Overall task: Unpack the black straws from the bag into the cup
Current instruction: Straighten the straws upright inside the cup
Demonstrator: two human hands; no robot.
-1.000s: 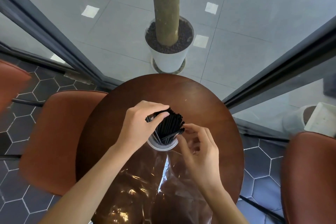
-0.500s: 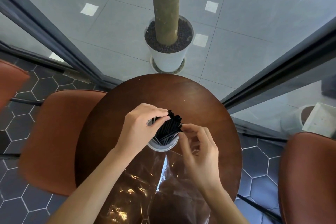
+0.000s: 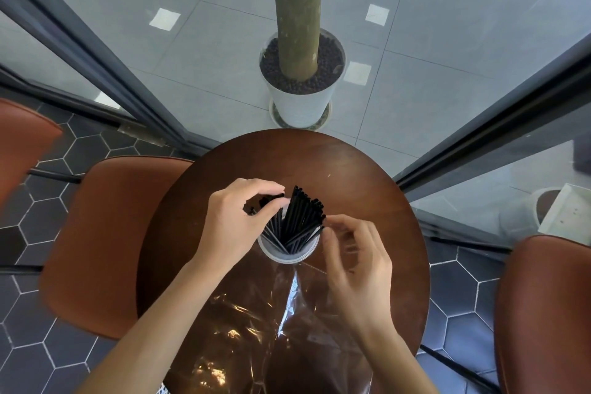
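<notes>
So the round wooden tabletop is carrying everything here, and I'm using the cup as my reference point since it's sitting about dead centre.

On the near side of the cup, the clear plastic bag is lying flat and crumpled, looking empty as far as I can tell. It's probably just being left there because nothing more needs to come out of it.

The left hand is coming in from the left of the cup with its fingers curled over and pinching the tops of a few straws, I'd guess to nudge the leaning ones together so they're not splaying over the rim.

The right hand is sitting just right of the cup, fingers loosely curled, with the fingertips touching the ends of the straws on that side. Looks like it's corralling the bundle from the other direction. Can't really tell if it's actually pinching one or only brushing them.

The black straws are standing in the cup, fanning out toward the far side and the right. So the unpacking is looking basically finished, just tidying going on.
</notes>
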